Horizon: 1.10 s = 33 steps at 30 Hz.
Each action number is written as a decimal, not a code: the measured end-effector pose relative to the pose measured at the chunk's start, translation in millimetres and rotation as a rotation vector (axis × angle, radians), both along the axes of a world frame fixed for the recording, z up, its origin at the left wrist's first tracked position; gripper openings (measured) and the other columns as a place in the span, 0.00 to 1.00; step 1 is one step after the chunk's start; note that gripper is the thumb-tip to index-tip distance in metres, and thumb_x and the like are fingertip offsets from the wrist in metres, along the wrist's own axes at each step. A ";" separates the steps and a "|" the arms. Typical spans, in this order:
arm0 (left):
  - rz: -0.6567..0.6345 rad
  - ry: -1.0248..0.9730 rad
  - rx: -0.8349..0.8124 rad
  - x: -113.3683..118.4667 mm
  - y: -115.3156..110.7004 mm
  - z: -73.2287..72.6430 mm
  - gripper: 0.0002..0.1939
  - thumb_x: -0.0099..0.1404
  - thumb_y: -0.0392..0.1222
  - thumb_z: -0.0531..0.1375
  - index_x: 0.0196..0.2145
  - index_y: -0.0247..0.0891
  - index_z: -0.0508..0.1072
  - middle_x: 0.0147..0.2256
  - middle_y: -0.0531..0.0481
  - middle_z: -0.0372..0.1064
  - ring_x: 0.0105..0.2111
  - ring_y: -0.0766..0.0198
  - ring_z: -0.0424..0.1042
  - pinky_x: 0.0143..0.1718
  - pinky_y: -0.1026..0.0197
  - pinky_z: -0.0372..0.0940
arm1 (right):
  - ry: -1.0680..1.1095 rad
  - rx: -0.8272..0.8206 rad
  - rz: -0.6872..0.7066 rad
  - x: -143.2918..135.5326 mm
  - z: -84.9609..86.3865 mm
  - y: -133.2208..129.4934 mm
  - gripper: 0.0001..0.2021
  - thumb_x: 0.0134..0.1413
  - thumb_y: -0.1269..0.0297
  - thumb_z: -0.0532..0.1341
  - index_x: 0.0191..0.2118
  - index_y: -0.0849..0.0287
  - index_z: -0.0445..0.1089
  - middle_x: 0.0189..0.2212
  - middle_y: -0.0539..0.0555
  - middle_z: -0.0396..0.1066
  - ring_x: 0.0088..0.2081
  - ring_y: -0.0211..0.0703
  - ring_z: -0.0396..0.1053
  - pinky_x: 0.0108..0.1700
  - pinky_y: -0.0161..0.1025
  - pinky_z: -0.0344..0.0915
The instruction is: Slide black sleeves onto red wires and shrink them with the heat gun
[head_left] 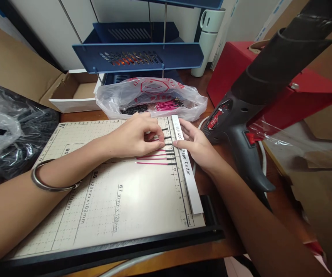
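A paper cutter (143, 200) with a printed grid lies before me. Several thin pink wires (154, 159) with black ends rest side by side on it, their black ends toward the white strip (189, 181) along its right edge. My left hand (138, 136) is closed in a pinch over the upper wires, thumb and forefinger at one wire's black end; the other fingers partly cover the rest. My right hand (197, 148) grips the white strip from the right, thumb on top near the wire ends, fingertips partly hidden.
Behind the cutter lies a clear plastic bag (151, 90) with black and pink wires, below a blue rack (137, 57). A heat gun (241, 111) stands close on the right, before a red box (304, 92). At left are a cardboard box (76, 98) and black plastic (4, 138).
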<state>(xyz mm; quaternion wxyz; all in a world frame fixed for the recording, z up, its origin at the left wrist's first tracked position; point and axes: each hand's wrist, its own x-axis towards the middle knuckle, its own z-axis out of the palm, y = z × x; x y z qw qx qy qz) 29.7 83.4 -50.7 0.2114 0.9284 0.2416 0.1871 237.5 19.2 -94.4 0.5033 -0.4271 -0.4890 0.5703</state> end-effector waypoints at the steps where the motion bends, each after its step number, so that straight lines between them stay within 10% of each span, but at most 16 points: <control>1: -0.001 0.001 0.002 -0.4 0.0 0.5 0.07 0.64 0.43 0.65 0.30 0.40 0.81 0.26 0.53 0.74 0.29 0.63 0.65 0.38 0.58 0.57 | 0.002 -0.005 -0.004 -0.1 0.4 0.1 0.31 0.42 0.69 0.68 0.56 0.53 0.68 0.63 0.56 0.75 0.67 0.57 0.69 0.73 0.56 0.63; 33: 0.003 0.025 0.002 0.2 -2.7 3.2 0.08 0.64 0.42 0.64 0.30 0.39 0.81 0.26 0.53 0.73 0.29 0.64 0.66 0.39 0.57 0.56 | 0.000 0.027 -0.002 -0.3 -1.8 1.1 0.35 0.38 0.70 0.66 0.58 0.55 0.66 0.62 0.58 0.75 0.66 0.58 0.70 0.71 0.54 0.65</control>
